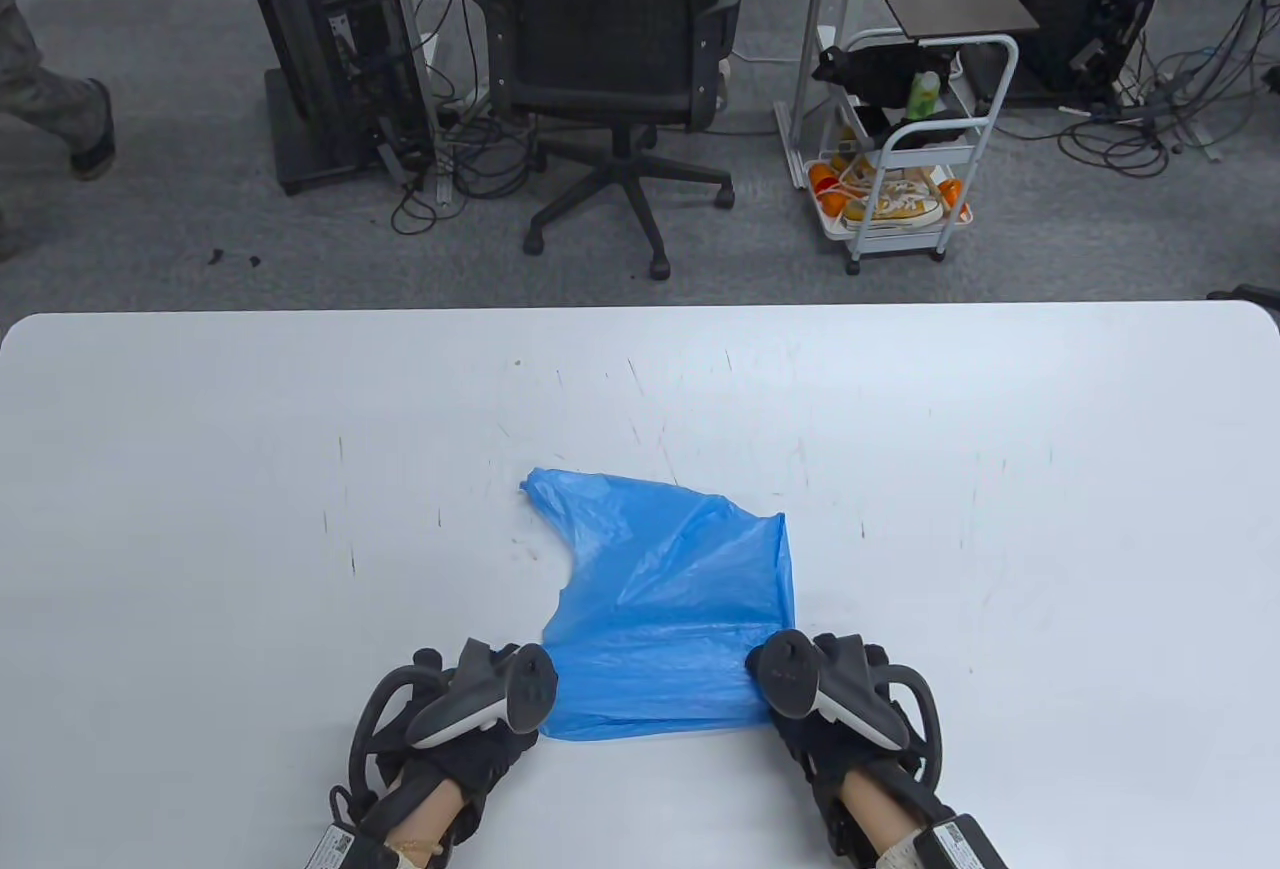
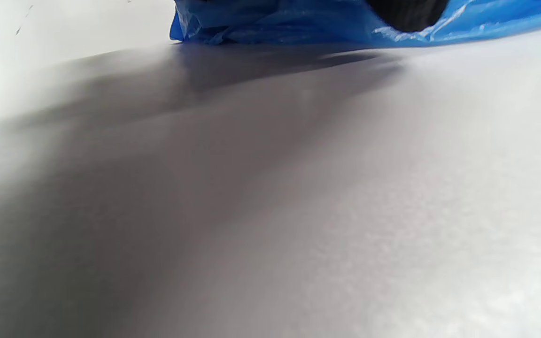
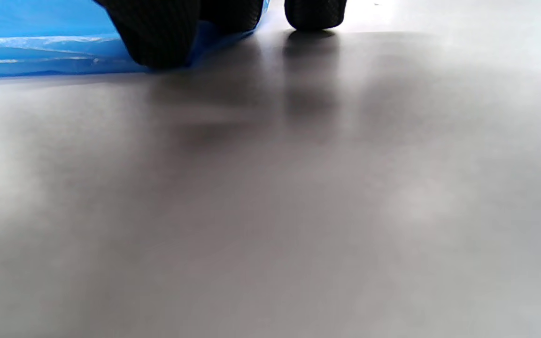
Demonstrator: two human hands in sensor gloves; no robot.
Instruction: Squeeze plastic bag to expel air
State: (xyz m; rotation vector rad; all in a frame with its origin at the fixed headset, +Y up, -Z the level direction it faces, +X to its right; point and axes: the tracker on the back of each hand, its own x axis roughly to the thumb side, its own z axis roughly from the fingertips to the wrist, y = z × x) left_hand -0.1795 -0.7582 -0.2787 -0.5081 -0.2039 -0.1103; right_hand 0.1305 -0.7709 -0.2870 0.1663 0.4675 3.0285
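**Blue bag pinned flat at its near corners**

Where the near half of the white table [image 1: 300,469] meets the hands, we find the blue plastic bag [image 1: 660,609] lying flat: thin, glossy film, finely creased, with a straight near edge, a straight right side, and a far edge that slopes up to a crumpled point at the far left. Its left side curves inward. From the left wrist view the film [image 2: 270,23] bunches in soft folds just above the tabletop.

Left hand [image 1: 470,719] rests at the bag's near left corner; we see one dark gloved fingertip [image 2: 406,14] pressing down on the film. How the other fingers lie we cannot tell, as the tracker hides them from above.

Right hand [image 1: 830,709] sits at the near right corner. Its fingertips [image 3: 158,37] come down spread apart: the broad one lands on the bag's edge [image 3: 40,42], while another [image 3: 315,14] touches bare table just beside it. No finger curls around the plastic.

Tabletop: matte, lightly scuffed, with thin scratch marks beyond the bag. Past the table stand an office chair [image 1: 610,39] and a white cart [image 1: 900,159].
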